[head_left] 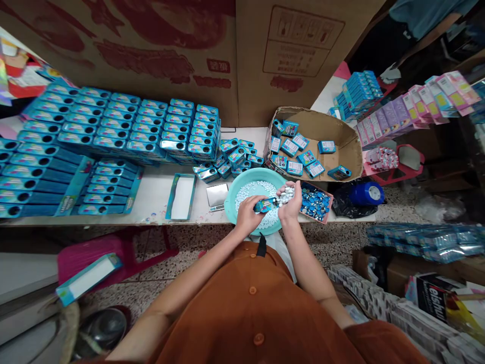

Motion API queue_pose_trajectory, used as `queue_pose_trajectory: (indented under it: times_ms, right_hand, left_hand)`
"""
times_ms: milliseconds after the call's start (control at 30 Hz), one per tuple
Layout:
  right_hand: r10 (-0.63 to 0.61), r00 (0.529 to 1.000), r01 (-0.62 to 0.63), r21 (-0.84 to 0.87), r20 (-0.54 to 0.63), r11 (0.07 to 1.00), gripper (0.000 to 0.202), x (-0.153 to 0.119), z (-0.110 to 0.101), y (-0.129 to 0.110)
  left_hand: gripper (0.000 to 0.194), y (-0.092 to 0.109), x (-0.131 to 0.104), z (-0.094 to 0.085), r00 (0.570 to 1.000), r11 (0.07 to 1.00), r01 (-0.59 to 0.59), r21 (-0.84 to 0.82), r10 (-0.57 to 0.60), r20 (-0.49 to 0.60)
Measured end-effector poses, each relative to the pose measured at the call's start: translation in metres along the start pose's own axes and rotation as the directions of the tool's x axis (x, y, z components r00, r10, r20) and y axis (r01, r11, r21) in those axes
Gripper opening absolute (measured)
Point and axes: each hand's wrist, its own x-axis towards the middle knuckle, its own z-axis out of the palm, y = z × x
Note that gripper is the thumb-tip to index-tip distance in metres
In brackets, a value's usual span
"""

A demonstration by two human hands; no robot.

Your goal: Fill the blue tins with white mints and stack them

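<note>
Over a round mint-green basin (230,194) my left hand (248,215) grips a small blue tin (264,205) lying on its side. Small white pellets (251,190) fill the bottom of the basin. My right hand (291,205) is cupped around a heap of the same pellets (284,196), right at the end of the tin. To the right, a shallow box holds many small blue and silver pieces (316,202). Left of the basin lie a flat metal piece (217,195) and a blue tray with a white inside (182,197).
Stacked blue tins (151,124) cover the table's left side; loose tins (238,156) lie behind the basin. A cut-down cardboard box (350,151) holds more tins. Large cartons (170,50) stand behind. A pink stool (91,253) is below left. A person in blue (428,17) is at the upper right.
</note>
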Motion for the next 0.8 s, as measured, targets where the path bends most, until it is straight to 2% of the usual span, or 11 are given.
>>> queue_pose_trajectory:
  times_ms: [100,267,400,633,800]
  right_hand:
    - [-0.025,1.0,0.025,-0.024,-0.003,0.999,0.035,0.0,0.002,0.004]
    - [-0.077,0.995,0.08,-0.046,0.064,0.996,0.041,0.002,0.003,0.007]
    - [-0.08,0.994,0.082,-0.031,0.072,0.996,0.035,0.004,0.005,0.009]
    - [-0.147,0.984,0.155,-0.08,0.103,0.985,0.029,0.006,0.009,0.011]
    - [-0.172,0.982,0.181,-0.136,0.079,0.974,0.031,0.007,0.011,0.01]
  left_hand:
    - [0.041,-0.004,0.001,0.001,0.999,0.999,0.032,-0.001,-0.032,0.002]
    - [0.042,-0.007,0.005,0.002,0.999,0.999,0.037,-0.027,-0.037,0.001]
    - [0.04,-0.008,0.009,0.001,1.0,1.0,0.006,-0.023,-0.005,0.01]
    - [0.042,-0.007,0.012,0.002,0.999,0.999,0.046,-0.024,-0.046,0.0]
    - [0.041,-0.007,0.012,0.003,0.999,0.998,0.053,-0.035,-0.053,-0.001]
